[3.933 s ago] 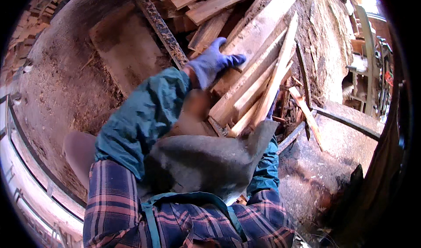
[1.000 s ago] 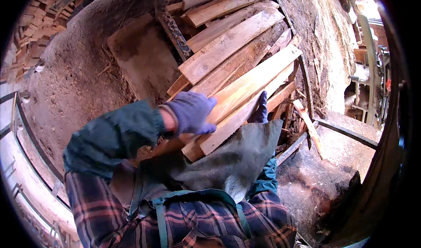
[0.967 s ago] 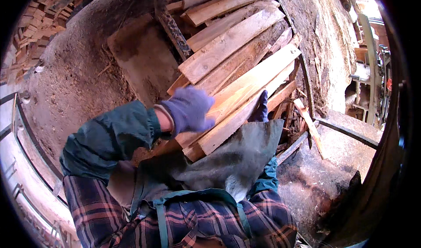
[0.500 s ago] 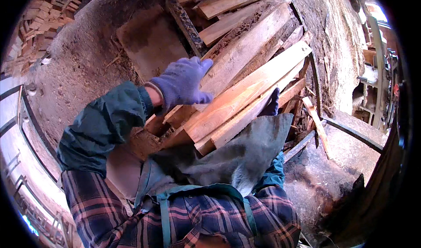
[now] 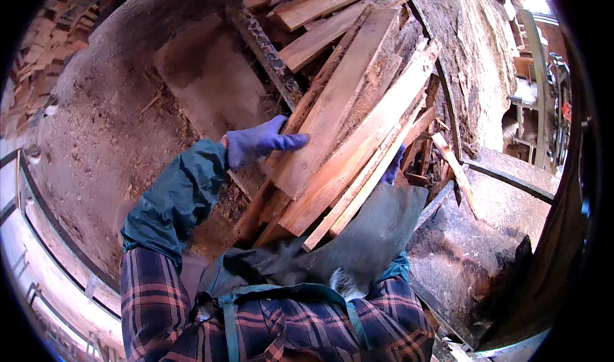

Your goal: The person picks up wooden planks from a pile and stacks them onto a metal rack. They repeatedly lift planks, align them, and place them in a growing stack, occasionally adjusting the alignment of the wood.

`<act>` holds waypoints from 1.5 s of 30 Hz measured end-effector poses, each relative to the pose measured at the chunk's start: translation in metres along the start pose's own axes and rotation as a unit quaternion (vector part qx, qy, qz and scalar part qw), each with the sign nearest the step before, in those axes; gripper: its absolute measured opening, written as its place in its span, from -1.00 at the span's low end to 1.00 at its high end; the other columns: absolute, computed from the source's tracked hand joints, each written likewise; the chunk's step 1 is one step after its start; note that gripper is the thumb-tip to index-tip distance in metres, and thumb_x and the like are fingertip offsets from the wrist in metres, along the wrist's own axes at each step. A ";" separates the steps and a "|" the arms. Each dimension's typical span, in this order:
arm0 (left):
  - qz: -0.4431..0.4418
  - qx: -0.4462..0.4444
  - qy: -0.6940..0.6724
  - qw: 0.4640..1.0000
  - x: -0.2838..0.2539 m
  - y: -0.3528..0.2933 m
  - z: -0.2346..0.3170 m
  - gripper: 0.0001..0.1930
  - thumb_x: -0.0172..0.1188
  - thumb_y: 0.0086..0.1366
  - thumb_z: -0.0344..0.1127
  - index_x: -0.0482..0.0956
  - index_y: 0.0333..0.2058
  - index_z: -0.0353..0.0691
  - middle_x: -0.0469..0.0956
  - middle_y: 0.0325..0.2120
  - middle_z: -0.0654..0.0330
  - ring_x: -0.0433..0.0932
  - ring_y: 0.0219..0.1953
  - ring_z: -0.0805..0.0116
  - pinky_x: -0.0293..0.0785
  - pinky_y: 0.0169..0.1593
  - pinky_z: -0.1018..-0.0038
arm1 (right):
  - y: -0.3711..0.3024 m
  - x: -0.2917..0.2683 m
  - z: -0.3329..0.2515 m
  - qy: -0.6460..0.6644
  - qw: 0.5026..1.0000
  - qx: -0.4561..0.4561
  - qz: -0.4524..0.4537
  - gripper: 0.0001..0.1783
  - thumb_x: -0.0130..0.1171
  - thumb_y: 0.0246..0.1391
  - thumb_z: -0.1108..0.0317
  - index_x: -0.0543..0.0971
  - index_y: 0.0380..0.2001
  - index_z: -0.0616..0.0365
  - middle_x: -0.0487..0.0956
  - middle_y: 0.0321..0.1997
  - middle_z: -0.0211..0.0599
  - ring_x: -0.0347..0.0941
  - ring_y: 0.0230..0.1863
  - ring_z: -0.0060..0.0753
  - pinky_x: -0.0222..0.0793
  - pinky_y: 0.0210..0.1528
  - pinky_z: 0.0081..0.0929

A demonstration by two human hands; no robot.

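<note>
My left hand (image 5: 265, 142), in a purple-blue knit glove, is at the left edge of a wide rough plank (image 5: 339, 106), gripping it with a finger across its top face. To the right, a lighter reddish plank (image 5: 358, 164) and a thin wood strip (image 5: 358, 199) lie along it, their near ends over my dark apron (image 5: 377, 215). Only the gloved fingers of my right hand (image 5: 391, 164) show, curled against the right side of these boards; the rest is hidden under wood and apron.
More rough planks (image 5: 339, 4) lie stacked at the far end inside a dark metal frame (image 5: 265, 55). A loose stick (image 5: 455, 170) rests at the right near a metal bar (image 5: 508, 181). Stacked wood pieces (image 5: 51, 48) fill the far left. Sawdust covers the ground.
My left hand has moved from spread above the boards to the wide plank's left edge. That plank's near end now shows, and the boards beside it have shifted nearer to me.
</note>
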State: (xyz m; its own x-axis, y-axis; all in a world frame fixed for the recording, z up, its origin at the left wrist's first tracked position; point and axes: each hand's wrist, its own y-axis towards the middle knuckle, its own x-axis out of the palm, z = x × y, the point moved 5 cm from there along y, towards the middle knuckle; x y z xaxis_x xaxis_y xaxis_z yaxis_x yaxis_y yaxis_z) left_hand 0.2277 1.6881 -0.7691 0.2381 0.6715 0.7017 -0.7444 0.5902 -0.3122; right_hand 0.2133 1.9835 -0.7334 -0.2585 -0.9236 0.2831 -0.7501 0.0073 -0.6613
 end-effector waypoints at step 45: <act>0.101 -0.129 -0.119 0.979 0.129 -0.194 0.048 0.02 0.41 0.15 -0.01 -0.06 0.38 -0.28 0.26 0.26 0.09 0.25 0.26 0.28 0.18 0.32 0.34 | -0.197 0.075 0.075 0.010 0.993 0.096 0.064 -0.07 0.17 0.11 -0.22 0.20 0.35 0.17 0.37 0.31 -0.08 0.31 0.29 -0.04 0.23 0.34 -0.23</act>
State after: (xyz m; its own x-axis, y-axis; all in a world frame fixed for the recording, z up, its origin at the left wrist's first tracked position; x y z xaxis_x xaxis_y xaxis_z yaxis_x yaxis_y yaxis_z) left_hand 0.3730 1.6391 -0.5873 -0.0732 0.6811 0.7285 -0.5710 0.5703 -0.5905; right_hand 0.3872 1.8837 -0.6340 -0.3576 -0.9123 0.1996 -0.5812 0.0501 -0.8122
